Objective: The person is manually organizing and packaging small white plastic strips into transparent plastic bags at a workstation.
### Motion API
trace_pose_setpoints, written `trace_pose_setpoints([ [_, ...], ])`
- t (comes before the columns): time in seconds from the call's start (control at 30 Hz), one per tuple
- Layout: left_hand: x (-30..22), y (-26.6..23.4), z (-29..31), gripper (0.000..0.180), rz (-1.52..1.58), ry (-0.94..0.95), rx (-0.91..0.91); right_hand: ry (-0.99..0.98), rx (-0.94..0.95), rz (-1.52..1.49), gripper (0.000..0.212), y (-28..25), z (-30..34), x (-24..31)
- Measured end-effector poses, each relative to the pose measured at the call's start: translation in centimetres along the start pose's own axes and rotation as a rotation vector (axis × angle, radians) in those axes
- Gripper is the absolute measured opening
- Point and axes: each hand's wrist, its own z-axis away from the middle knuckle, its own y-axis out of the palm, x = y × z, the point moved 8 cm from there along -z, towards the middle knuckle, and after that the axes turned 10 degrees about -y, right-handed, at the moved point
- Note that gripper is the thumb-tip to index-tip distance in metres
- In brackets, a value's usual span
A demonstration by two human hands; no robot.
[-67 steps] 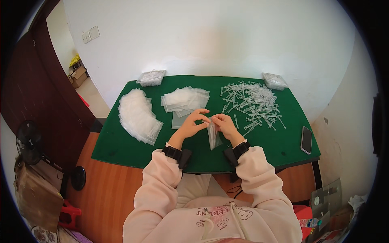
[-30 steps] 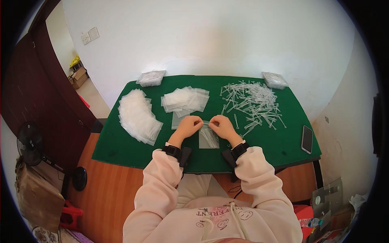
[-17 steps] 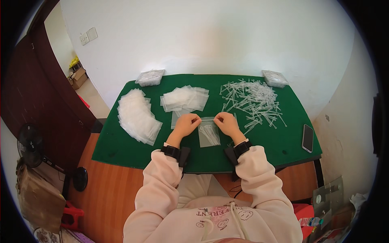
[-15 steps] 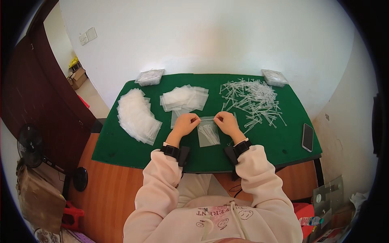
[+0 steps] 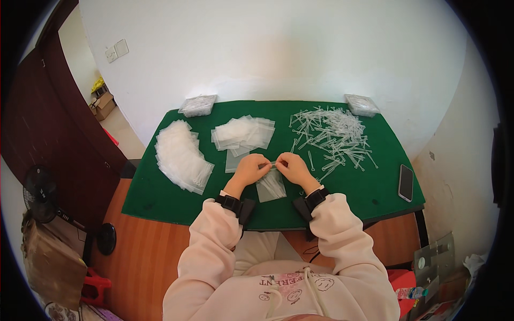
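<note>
Between my two hands hangs a small clear zip bag [image 5: 272, 188] with several thin clear plastic sticks inside. My left hand [image 5: 253, 168] pinches the left part of its top edge. Close beside it, my right hand [image 5: 294, 168] pinches the right part of the same edge. Fingers on both hands are closed, and the fingertips nearly meet over the seal. Just beyond my left hand lies a pile of flat zip bags [image 5: 246, 132]. A loose heap of clear ring-ended sticks [image 5: 334, 134] spreads out beyond my right hand.
Filled bags [image 5: 182, 155] overlap in a curved row on the left of the green table [image 5: 257, 214]. Packed clear bundles [image 5: 198, 105] [image 5: 362, 105] stand at both back corners by the wall. A phone [image 5: 406, 183] lies near the right edge.
Both hands have moved closer together along the bag's top edge. The bag has shifted slightly toward me, and its top now bends between my fingers.
</note>
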Motion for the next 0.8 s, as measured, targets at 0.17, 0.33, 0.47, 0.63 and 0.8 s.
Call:
trace_pose_setpoints([
  [0.17,2.0,-1.2,-0.2,0.017,0.045,-0.182,-0.009,0.06,-0.004,0.032,0.012,-1.0,0.0,-0.6],
  [0.33,2.9,-2.3,-0.1,0.018,0.023,-0.233,-0.062,0.103,-0.035,0.069,0.013,-1.7,0.0,-0.9],
  [0.47,2.9,-1.9,0.0,0.018,0.01,-0.251,-0.048,0.094,-0.01,0.093,0.012,-1.7,0.1,-1.0],
  [0.63,1.6,0.1,0.1,0.016,0.021,-0.167,0.04,-0.101,0.052,0.103,0.01,-0.6,-0.2,0.9],
  [0.8,0.2,1.4,0.2,0.015,0.033,-0.029,0.113,-0.177,0.133,0.109,0.009,0.6,-0.2,1.4],
])
